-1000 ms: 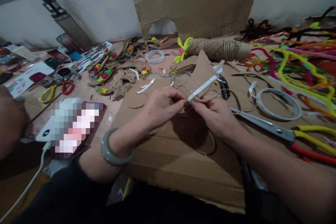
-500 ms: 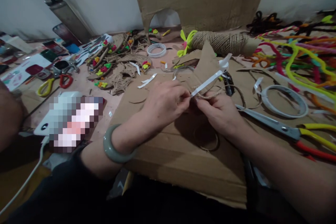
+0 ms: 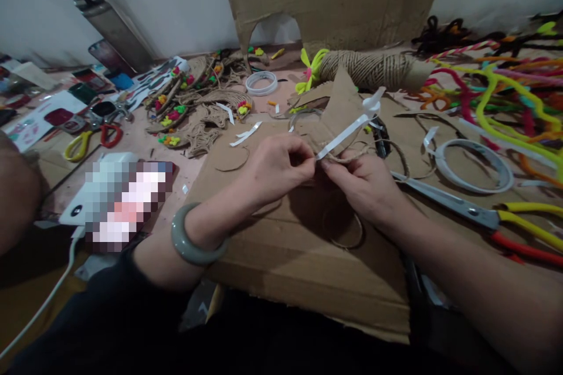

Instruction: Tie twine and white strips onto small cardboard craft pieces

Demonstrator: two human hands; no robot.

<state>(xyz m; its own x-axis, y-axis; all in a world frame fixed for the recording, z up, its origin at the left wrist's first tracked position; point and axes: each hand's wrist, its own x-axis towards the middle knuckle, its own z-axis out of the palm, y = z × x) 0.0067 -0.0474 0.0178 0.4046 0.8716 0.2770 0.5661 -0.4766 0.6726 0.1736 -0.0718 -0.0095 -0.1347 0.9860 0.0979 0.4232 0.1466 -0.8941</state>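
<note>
My left hand (image 3: 281, 167), with a bracelet at its wrist, is closed in a pinch at the lower end of a white tape strip (image 3: 345, 136). The strip lies slantwise across a pointed cardboard cutout (image 3: 342, 104). My right hand (image 3: 363, 184) grips the cutout's lower edge, thumb on the near side. Twine (image 3: 352, 155) runs along that edge by the right fingers, and a loop of it (image 3: 363, 234) hangs below over the cardboard sheet (image 3: 308, 269). Both sets of fingertips nearly meet and partly hide the cutout's near edge.
Large scissors (image 3: 457, 202) and a tape roll (image 3: 475, 167) lie at right. Behind are a twine spool (image 3: 369, 69) and colourful pipe cleaners (image 3: 497, 88). Twine-covered pieces (image 3: 206, 120) and a phone (image 3: 136, 202) are at left. Another person's arm (image 3: 15, 193) shows at the left edge.
My left fingers have shifted slightly, with a wider gap showing between thumb and forefinger. The right hand keeps its grip on the cutout, and the strip stays across it.
</note>
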